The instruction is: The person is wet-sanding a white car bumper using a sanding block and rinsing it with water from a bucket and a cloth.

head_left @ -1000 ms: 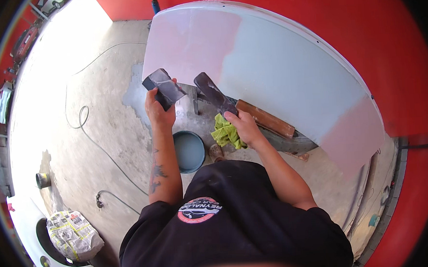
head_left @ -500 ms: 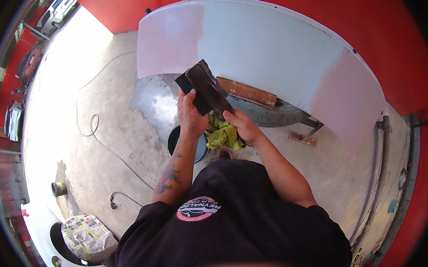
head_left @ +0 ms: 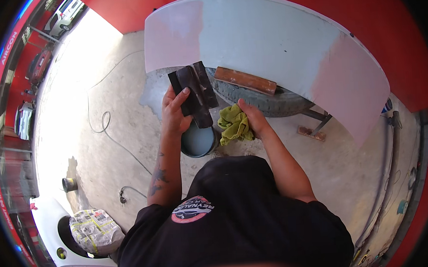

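Floor (head_left: 124, 85) in the head view is stained grey concrete, bounded by a red wall (head_left: 399, 61). A pale curved panel (head_left: 267, 34) with pink patches at both ends stands ahead; a tire (head_left: 265, 103) shows below its near edge, with a brown board (head_left: 245, 80) above the tire. A dark bucket (head_left: 216, 140) holds cloudy grey liquid (head_left: 196, 142). A small dark can (head_left: 70, 184) lies at left, contents not discernible. Left hand (head_left: 176, 113) pinches a dark block (head_left: 196, 100) above the bucket, thumb across it. Right hand (head_left: 255, 119) grips a crumpled green cloth (head_left: 235, 125) beside the bucket, fingers partly hidden.
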### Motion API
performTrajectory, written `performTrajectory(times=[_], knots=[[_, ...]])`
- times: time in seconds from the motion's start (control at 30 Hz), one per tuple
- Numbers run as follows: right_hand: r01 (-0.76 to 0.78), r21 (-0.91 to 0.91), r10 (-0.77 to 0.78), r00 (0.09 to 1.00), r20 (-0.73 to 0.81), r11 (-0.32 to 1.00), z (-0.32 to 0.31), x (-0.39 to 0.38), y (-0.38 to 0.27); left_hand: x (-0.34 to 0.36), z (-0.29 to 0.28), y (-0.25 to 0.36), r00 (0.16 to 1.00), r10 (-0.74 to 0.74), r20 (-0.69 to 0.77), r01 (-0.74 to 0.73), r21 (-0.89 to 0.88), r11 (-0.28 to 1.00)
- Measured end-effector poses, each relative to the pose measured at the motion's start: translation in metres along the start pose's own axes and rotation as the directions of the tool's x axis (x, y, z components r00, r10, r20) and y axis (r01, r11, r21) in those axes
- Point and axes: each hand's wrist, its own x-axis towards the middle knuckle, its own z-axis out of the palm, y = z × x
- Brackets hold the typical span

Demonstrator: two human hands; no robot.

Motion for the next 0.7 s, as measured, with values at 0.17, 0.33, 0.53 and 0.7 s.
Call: performTrajectory(times=[0.17,0.33,0.53,0.7], knots=[[0.058,0.174,-0.084,0.986,0.144,0.983,0.003,0.014,-0.011,-0.025,-0.033,0.004,0.976,-0.132,0.172,0.132,0.015,0.991],[-0.004,0.216,-0.048,0.971,0.235,0.976,0.042,0.033,0.002,-0.042,-0.051,0.017,0.986,-0.116,0.117,0.112,0.043,0.993],[0.133,0.081,-0.148,0.966,0.212,0.988,0.082,0.073,0.048,-0.054,-0.118,0.031,0.996,-0.067,0.054,0.068,-0.019,0.998],[0.469,-0.225,-0.435,0.881,0.185,0.854,0.145,0.097,0.068,-0.056,-0.192,0.046,0.995,-0.088,0.056,0.094,-0.117,0.989]])
